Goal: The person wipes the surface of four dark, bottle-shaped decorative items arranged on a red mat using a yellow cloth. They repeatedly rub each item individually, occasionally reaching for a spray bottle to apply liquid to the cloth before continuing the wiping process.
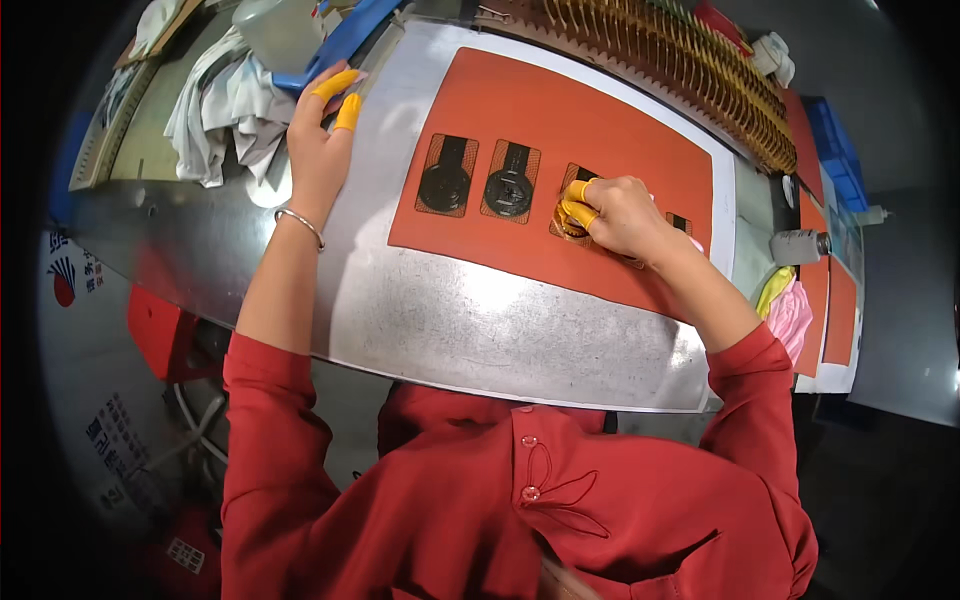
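On the orange mat (pixel 540 262) lies a row of flat rectangular pieces with gold mesh and black shapes. The leftmost mesh piece (pixel 443 176) and the one beside it (pixel 511 181) each carry a black disc and a black strip. My right hand (pixel 625 218), with yellow finger cots on two fingers, pinches at a round gold-coloured piece (pixel 572 227) over the third mesh piece, partly hiding both. A fourth mesh piece (pixel 679 222) is mostly covered by that hand. My left hand (pixel 322 130), also in yellow finger cots, has its fingers apart beside a blue tray (pixel 335 45).
White cloths (pixel 235 105) and a translucent tub (pixel 278 32) are at the far left. A rack of gold-coloured slats (pixel 680 65) runs along the back. At right are a small grey bottle (pixel 800 246), pink cloth (pixel 790 318) and blue bin (pixel 833 150). A metal table (pixel 500 325) carries the mat.
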Tool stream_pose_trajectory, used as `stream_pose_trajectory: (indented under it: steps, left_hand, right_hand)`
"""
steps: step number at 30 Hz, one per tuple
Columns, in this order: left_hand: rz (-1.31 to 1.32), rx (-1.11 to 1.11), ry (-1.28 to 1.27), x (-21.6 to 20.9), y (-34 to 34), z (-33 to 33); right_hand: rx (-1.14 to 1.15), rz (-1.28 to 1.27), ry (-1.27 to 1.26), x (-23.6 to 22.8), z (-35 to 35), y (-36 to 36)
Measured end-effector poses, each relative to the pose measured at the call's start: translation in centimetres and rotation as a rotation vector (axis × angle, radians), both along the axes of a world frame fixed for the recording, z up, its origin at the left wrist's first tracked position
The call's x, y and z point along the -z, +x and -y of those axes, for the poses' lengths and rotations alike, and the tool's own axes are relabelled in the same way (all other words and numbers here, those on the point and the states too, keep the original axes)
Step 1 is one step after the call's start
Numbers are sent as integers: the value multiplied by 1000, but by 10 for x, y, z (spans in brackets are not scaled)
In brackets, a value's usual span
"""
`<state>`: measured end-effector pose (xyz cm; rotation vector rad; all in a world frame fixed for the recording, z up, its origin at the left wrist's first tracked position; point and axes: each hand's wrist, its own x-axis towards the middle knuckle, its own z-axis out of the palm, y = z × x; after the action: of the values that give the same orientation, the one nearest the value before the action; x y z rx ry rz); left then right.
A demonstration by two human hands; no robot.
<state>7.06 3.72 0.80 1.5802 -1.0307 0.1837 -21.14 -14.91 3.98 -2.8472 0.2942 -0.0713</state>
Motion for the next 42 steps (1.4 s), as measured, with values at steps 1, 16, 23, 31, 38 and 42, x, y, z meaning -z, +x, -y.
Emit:
stream_pose_trajectory:
  steps: [1, 16, 23, 31, 38, 42]
  left_hand:
    - [-21, -3, 0, 2, -2, -1]
    - [-3, 11, -2, 5, 2, 0]
    - [-23, -13, 6, 5, -1, -1]
    - [-7, 20, 17, 2, -1, -2]
    - [1, -16, 42, 1, -4, -3]
    - [-32, 2, 42, -1, -5, 0]
  right_hand:
    - [48, 9, -8, 0, 4, 0]
    - [-34, 1, 22, 5, -25, -15]
    - [-8, 17, 0, 6, -28, -17]
    - [-27, 24, -18, 3, -26, -21]
    - [-118, 101, -26, 5, -19, -18]
    - [18, 85, -69, 4, -4, -11]
